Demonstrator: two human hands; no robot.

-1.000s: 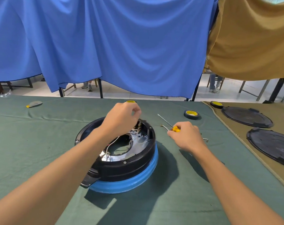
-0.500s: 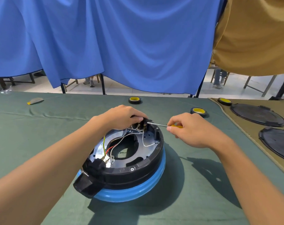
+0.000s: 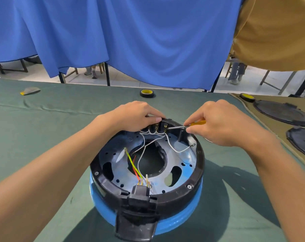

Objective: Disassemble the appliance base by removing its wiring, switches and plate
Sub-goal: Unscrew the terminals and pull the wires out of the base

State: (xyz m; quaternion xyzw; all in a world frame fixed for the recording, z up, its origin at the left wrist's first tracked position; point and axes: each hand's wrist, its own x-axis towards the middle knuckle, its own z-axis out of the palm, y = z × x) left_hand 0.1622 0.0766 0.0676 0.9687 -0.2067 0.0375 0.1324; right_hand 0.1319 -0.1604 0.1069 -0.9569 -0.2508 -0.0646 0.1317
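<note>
Black-rimmed blue appliance base (image 3: pixel 198 165); loose white wires (image 3: pixel 177 152).

Left hand (image 3: pixel 136 116) curled, apparently gripping, right hand (image 3: pixel 218 123) pinching

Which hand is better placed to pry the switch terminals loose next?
Right. The right hand pinches the screwdriver, its tip at the switch terminals on the far rim. The left hand grips the base beside them, likely steadying it.
</note>
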